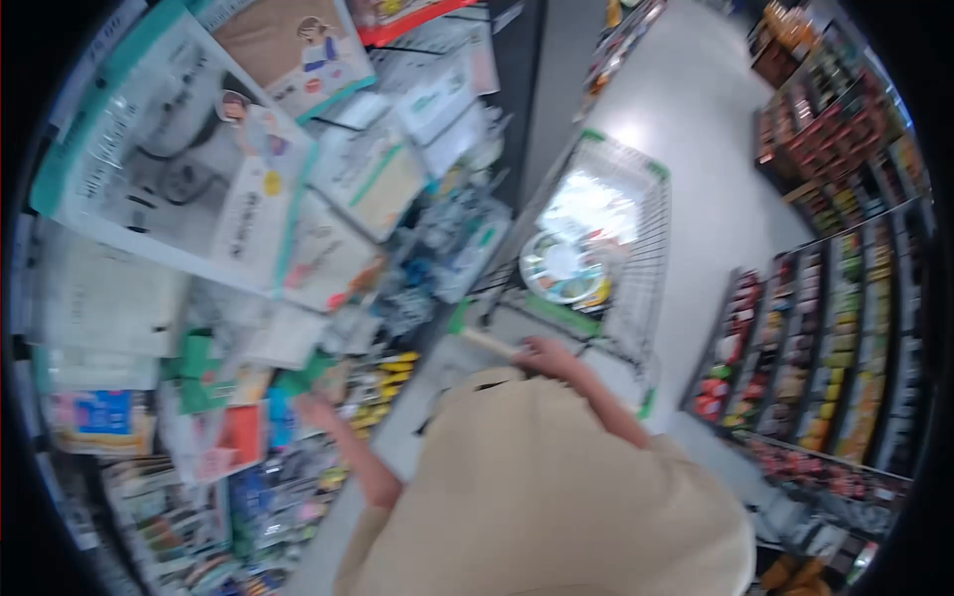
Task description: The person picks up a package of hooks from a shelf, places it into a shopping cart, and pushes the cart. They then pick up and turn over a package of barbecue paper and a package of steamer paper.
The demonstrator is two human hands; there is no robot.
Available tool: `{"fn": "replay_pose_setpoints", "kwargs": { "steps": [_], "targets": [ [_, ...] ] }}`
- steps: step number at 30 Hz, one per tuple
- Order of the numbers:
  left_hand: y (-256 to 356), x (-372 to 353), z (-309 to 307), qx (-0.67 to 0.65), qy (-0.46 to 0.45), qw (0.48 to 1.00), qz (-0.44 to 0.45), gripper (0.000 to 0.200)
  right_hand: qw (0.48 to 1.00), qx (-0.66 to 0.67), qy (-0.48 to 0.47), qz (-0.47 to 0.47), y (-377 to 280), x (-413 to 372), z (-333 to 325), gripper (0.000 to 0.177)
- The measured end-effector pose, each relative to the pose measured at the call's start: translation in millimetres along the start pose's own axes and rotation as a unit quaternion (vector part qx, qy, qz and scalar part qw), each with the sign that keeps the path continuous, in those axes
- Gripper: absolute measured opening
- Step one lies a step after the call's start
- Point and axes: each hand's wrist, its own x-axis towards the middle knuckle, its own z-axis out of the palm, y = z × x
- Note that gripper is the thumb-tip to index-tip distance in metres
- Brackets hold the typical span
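My right hand (545, 355) is closed around the pale handle (487, 344) of a shopping cart (651, 238) with green corners. Inside the cart lie a round package with a white centre (562, 262) and a shiny clear plastic-wrapped item (594, 207). My left hand (315, 410) reaches out to the hanging goods on the left, close to a blue package (282, 417) and a green package (306, 373). Its fingers are blurred, so whether it touches or holds anything does not show.
Large hanging packs, among them a clear one with teal edges (179, 159), crowd the left side. Small yellow items (383, 392) hang lower down. On the right stand shelves of colourful packages (835, 348) and a stacked display (825, 119). A grey floor aisle (711, 129) runs ahead.
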Motion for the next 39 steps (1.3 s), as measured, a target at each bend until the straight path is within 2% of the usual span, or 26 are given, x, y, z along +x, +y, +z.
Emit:
{"fn": "replay_pose_setpoints", "kwargs": {
  "steps": [1,2,3,4,5,6,7,8,9,10,11,12,15,17,18,21,22,24,26,28,30,38,39],
  "targets": [
    [4.4,-12.8,-10.0,-0.037,-0.187,0.979,-0.07,0.066,0.996,-0.073,0.031,-0.042,12.8,4.9,-1.1,0.065],
    [69.1,-47.2,31.9,-0.085,-0.222,0.968,-0.079,0.066,0.991,-0.12,0.058,-0.014,35.1,-28.8,-52.6,0.065],
    [73.6,-67.0,64.8,-0.169,-0.299,0.939,-0.034,0.062,0.986,-0.147,0.078,-0.015,34.7,-38.1,-60.2,0.061],
    [-18.2,-85.6,51.4,-0.207,-0.339,0.917,-0.048,0.061,0.983,-0.17,0.028,-0.064,5.8,1.8,-20.1,0.057],
    [17.0,-113.3,-0.3,-0.255,-0.255,0.911,-0.198,0.057,0.991,-0.115,-0.027,-0.056,-10.3,15.2,-1.5,0.054],
    [35.0,-135.5,-69.4,-0.372,-0.15,0.849,-0.345,0.053,0.994,-0.069,-0.081,-0.021,-23.5,13.3,16.3,0.051],
    [69.7,-143.1,-123.3,-0.518,-0.072,0.741,-0.421,0.048,0.993,-0.041,-0.109,0.015,-31.5,3.2,14.7,0.048],
    [97.1,-136.7,-131.8,-0.626,-0.062,0.647,-0.431,0.044,0.994,-0.052,-0.091,0.025,-33.2,3.9,-3.4,0.045],
    [127.2,-129.3,-136.5,-0.688,-0.094,0.59,-0.413,0.04,0.993,-0.105,-0.043,-0.036,-30.0,0.6,-30.9,0.045],
    [144.3,-131.2,-152.8,-0.669,-0.173,0.589,-0.42,0.041,0.981,-0.164,-0.043,-0.096,-25.0,-0.3,-24.8,0.046],
    [144.5,-151.9,-139.0,-0.652,-0.207,0.605,-0.408,0.039,0.98,-0.16,-0.05,-0.103,-21.6,5.1,-26.5,0.049],
    [140.2,-174.7,-119.5,-0.647,-0.228,0.602,-0.41,0.036,0.98,-0.158,-0.052,-0.111,-25.2,9.9,-28.3,0.049],
    [140.9,-199.4,-111.3,-0.625,-0.281,0.604,-0.406,0.034,0.979,-0.165,-0.084,-0.083,-26.7,14.7,-29.4,0.048],
    [135.5,-202.2,-111.9,-0.631,-0.335,0.546,-0.437,0.033,0.98,-0.162,-0.072,-0.094,-33.3,7.5,-21.0,0.045],
    [134.6,-206.6,-98.6,-0.631,-0.337,0.547,-0.434,0.033,0.98,-0.155,-0.072,-0.1,-34.8,7.1,-20.9,0.044],
    [128.2,-216.0,-70.9,-0.563,-0.417,0.629,-0.337,0.033,0.985,-0.13,-0.067,-0.087,-34.6,5.3,-16.9,0.041],
    [130.2,-211.7,-69.5,-0.562,-0.42,0.631,-0.332,0.033,0.986,-0.125,-0.063,-0.086,-31.2,5.6,-15.8,0.041],
    [132.8,-200.4,-63.9,-0.547,-0.439,0.672,-0.24,0.034,0.987,-0.125,-0.045,-0.094,-22.4,7.1,-13.6,0.041],
    [145.5,-178.1,-76.2,-0.545,-0.454,0.671,-0.218,0.037,0.987,-0.132,-0.025,-0.092,-27.4,-1.0,-13.8,0.041],
    [166.9,-143.6,-108.2,-0.564,-0.464,0.648,-0.215,0.04,0.987,-0.137,-0.002,-0.089,-27.8,-9.1,-13.7,0.041],
    [183.2,-121.3,-118.7,-0.561,-0.479,0.651,-0.18,0.043,0.983,-0.142,0.03,-0.116,-24.0,-15.3,-12.1,0.04],
    [281.5,-40.3,-150.5,-0.591,-0.474,0.652,-0.035,0.046,0.969,0.018,0.213,-0.126,-5.8,-50.7,-8.1,0.027],
    [295.9,-31.3,-157.0,-0.567,-0.479,0.67,-0.01,0.046,0.961,0.034,0.243,-0.126,-0.6,-55.1,-9.8,0.026]
  ]
}}
